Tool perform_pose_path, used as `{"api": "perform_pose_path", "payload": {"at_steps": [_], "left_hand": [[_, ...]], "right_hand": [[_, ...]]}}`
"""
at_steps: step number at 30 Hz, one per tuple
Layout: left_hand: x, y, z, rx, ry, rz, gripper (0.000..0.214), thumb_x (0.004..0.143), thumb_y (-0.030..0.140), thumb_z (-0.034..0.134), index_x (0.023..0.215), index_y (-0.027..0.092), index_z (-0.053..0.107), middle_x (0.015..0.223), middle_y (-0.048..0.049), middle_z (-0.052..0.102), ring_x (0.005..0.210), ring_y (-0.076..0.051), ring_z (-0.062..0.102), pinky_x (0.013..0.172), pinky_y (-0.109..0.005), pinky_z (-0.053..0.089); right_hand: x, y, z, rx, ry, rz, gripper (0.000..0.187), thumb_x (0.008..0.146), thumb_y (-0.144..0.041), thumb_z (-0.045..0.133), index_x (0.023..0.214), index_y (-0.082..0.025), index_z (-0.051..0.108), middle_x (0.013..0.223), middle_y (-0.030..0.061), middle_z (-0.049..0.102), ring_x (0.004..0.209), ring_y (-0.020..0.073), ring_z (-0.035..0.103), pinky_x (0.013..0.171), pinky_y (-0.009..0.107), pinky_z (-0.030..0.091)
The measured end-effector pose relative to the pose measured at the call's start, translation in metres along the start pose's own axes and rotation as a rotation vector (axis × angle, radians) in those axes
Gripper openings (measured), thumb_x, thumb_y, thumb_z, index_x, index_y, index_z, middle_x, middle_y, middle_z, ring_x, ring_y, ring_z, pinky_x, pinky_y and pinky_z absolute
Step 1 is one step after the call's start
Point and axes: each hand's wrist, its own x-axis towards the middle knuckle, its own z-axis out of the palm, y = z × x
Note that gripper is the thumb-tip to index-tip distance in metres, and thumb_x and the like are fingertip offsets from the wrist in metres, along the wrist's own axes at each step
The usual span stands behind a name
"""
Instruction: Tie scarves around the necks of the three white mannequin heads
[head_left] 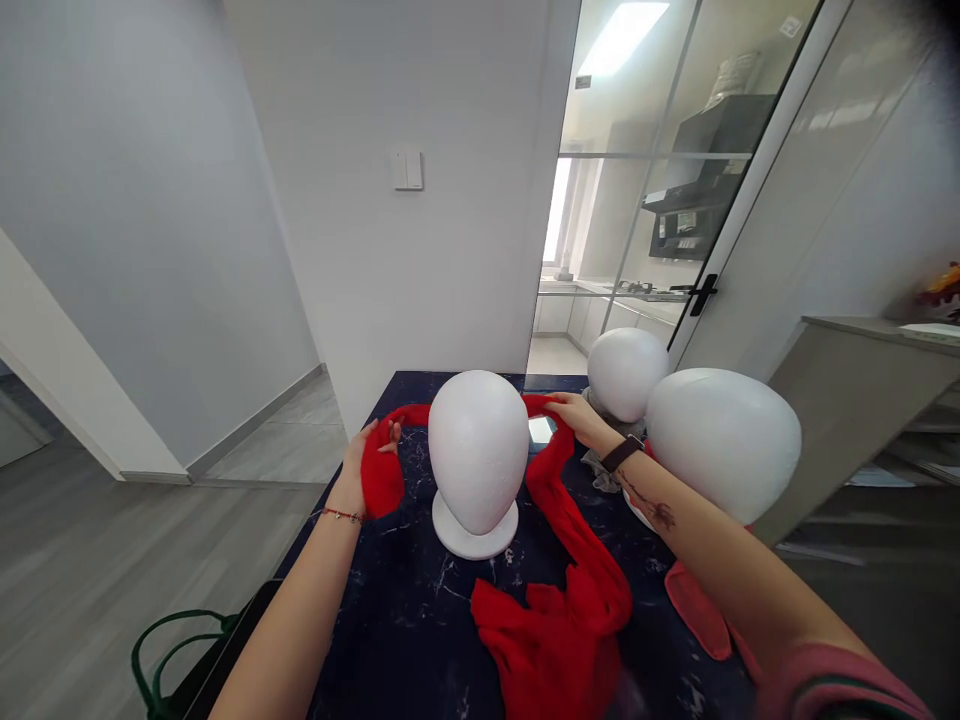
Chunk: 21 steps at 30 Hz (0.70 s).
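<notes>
A white foam mannequin head (478, 450) stands upright on its round base on a dark marbled table. A long red scarf (566, 515) passes behind it, and both my hands grip the cloth. At the head's left, my left hand (367, 462) is closed on the scarf, with a short end hanging over the fingers. On the other side, my right hand (576, 412) pinches the scarf near the back of the head. From there the longer end runs down to the table and lies bunched in front, towards me. The stretch directly behind the head is hidden.
Two more white foam heads, one nearer (724, 440) and one farther (627, 372), stand at the right, with red cloth (697, 608) below the nearer one. A phone-like object (541, 432) lies behind the scarf. A bag with green handles (176, 640) is at the lower left.
</notes>
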Motion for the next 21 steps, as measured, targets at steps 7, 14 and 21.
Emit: {"api": "perform_pose_path", "payload": {"at_steps": [7, 14, 21], "left_hand": [[-0.037, -0.042, -0.024, -0.029, -0.047, -0.232, 0.031, 0.093, 0.026, 0.037, 0.102, 0.004, 0.057, 0.066, -0.006, 0.06, 0.038, -0.003, 0.043, 0.037, -0.012, 0.041], [-0.069, -0.093, -0.035, -0.163, 0.127, -0.367, 0.024, 0.092, 0.022, 0.039, 0.098, 0.006, 0.055, 0.065, -0.0062, 0.059, 0.045, -0.008, 0.054, 0.043, -0.016, 0.049], [-0.081, -0.141, -0.04, -0.108, 0.334, -0.245, 0.019, 0.083, 0.007, 0.045, 0.099, 0.005, 0.056, 0.063, -0.0068, 0.064, 0.048, -0.015, 0.063, 0.049, -0.024, 0.057]], "right_hand": [[-0.054, 0.042, -0.017, -0.22, 0.01, 0.062, 0.011, 0.069, -0.018, 0.059, 0.075, -0.012, 0.067, 0.061, -0.0003, 0.065, 0.051, 0.0097, 0.052, 0.045, 0.019, 0.035], [-0.12, 0.044, -0.001, 0.312, -0.259, 0.52, 0.018, 0.073, -0.017, 0.066, 0.09, -0.013, 0.065, 0.083, 0.0054, 0.072, 0.067, 0.0146, 0.067, 0.066, 0.026, 0.052], [-0.162, 0.031, 0.024, 0.583, -0.425, 0.678, 0.015, 0.072, -0.009, 0.068, 0.087, -0.011, 0.065, 0.086, 0.0036, 0.072, 0.079, 0.0118, 0.067, 0.082, 0.024, 0.05]]}}
